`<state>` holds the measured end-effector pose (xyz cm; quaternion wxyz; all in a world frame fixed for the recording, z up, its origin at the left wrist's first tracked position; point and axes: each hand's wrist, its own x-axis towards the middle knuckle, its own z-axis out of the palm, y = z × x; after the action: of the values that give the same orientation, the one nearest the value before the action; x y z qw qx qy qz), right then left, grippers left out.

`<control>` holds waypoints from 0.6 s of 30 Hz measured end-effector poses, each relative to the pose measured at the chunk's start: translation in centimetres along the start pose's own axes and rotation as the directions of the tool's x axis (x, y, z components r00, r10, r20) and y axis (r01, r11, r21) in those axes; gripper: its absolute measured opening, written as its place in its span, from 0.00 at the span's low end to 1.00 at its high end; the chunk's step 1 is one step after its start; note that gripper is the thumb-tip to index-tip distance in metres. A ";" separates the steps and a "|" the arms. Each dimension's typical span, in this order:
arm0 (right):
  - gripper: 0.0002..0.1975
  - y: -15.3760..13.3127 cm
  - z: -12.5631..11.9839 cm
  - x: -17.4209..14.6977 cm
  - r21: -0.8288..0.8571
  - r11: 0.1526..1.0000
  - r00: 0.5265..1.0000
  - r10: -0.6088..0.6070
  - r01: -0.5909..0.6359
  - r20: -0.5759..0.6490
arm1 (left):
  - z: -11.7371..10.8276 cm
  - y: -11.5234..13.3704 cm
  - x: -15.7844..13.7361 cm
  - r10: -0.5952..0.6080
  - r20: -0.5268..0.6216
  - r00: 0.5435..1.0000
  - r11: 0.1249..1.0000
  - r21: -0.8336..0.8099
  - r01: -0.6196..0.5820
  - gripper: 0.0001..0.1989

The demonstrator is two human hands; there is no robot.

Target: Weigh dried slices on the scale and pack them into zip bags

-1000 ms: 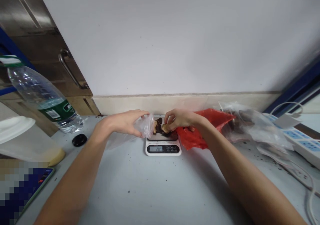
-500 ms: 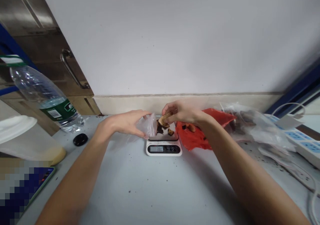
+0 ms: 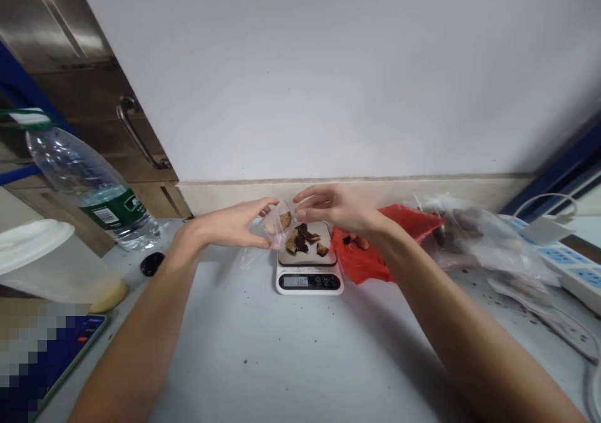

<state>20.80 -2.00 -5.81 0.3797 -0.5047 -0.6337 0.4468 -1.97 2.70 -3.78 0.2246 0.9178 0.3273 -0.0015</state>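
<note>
My left hand (image 3: 235,226) grips a clear plastic bag (image 3: 268,230), its mouth spread towards the scale. A brown and pale dried piece (image 3: 285,221) shows at the bag's mouth. Beside it, my right hand (image 3: 331,207) hovers over the back of the scale with fingers apart and nothing visible in them. Several dark-brown, tan-edged dried pieces (image 3: 300,241) lie on the plate of the white digital scale (image 3: 310,285), whose display seems to read 38.0. Under my right wrist, a red plastic bag (image 3: 364,270) lies open with similar pieces inside.
On the left stand a large water bottle (image 3: 110,201), a white-lidded tub (image 3: 42,266) and a black cap (image 3: 153,263). To the right are clear bags (image 3: 488,241) and a power strip (image 3: 570,266) with a cable. Dark crumbs dot the grey table (image 3: 263,360).
My right hand has moved left and up from the scale to the clear bag and let go of the dried piece, which is now at the bag's mouth. The display looks unchanged.
</note>
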 end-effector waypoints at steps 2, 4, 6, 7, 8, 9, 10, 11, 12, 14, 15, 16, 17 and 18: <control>0.09 -0.1 0.3 0.1 0.010 1.000 0.999 -0.022 0.022 0.039 | 0.1 0.1 0.1 0.011 0.015 1.000 1.000 -0.016 -0.011 0.33; 0.07 -0.2 0.5 0.3 0.031 0.999 0.999 -0.044 0.044 0.012 | 0.1 0.1 0.2 0.031 0.023 0.999 0.999 -0.030 -0.031 0.34; 0.04 0.0 0.4 0.4 -0.033 0.999 0.997 -0.034 0.031 -0.074 | 0.0 0.0 0.0 0.033 0.001 0.999 0.999 -0.036 -0.033 0.38; 0.04 0.2 0.3 0.5 -0.108 0.994 0.993 -0.021 0.008 -0.116 | -0.1 -0.1 -0.1 0.026 -0.012 1.000 0.998 -0.052 -0.026 0.41; 0.05 0.4 0.1 0.6 -0.200 0.980 0.990 -0.006 -0.023 -0.143 | -0.2 -0.4 -0.2 0.023 -0.022 1.000 0.996 -0.089 -0.025 0.43; 0.06 0.7 0.0 0.7 -0.300 0.952 0.989 0.010 -0.054 -0.145 | -0.2 -0.7 -0.3 0.035 -0.034 0.999 0.987 -0.155 -0.039 0.46; 0.09 0.9 -0.1 0.7 -0.396 0.915 0.992 0.033 -0.080 -0.124 | -0.2 -1.1 -0.3 0.063 -0.066 0.996 0.965 -0.251 -0.078 0.47; 0.12 1.2 -0.2 0.8 -0.479 0.872 0.994 0.061 -0.099 -0.095 | -0.1 -1.5 -0.2 0.095 -0.115 0.989 0.923 -0.362 -0.131 0.48; 0.15 1.4 -0.2 0.9 -0.545 0.830 0.993 0.096 -0.116 -0.066 | 0.0 -2.0 -0.1 0.124 -0.190 0.974 0.857 -0.474 -0.202 0.48; 0.22 1.7 0.1 0.9 -0.645 0.750 0.985 0.173 -0.147 -0.024 | 0.3 -2.8 0.4 0.077 -0.356 0.931 0.726 -0.620 -0.297 0.45; 0.26 1.8 0.3 1.0 -0.682 0.714 0.979 0.203 -0.157 -0.013 | 0.4 -3.1 0.7 0.028 -0.404 0.914 0.692 -0.652 -0.310 0.43; 0.30 1.8 0.6 1.0 -0.710 0.687 0.975 0.220 -0.158 -0.004 | 0.4 -3.2 0.9 -0.016 -0.433 0.901 0.686 -0.660 -0.305 0.43; 0.33 1.9 0.8 1.0 -0.731 0.665 0.973 0.229 -0.152 0.005 | 0.4 -3.2 0.9 -0.042 -0.444 0.895 0.709 -0.645 -0.287 0.43; 0.36 2.0 1.1 1.1 -0.750 0.646 0.974 0.227 -0.139 0.016 | 0.3 -3.1 0.9 -0.046 -0.449 0.892 0.753 -0.603 -0.265 0.45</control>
<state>20.16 -0.92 -8.02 0.0586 -0.6518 -0.7259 0.2116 -3.06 5.20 -5.48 0.4487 0.7766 0.2930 0.3311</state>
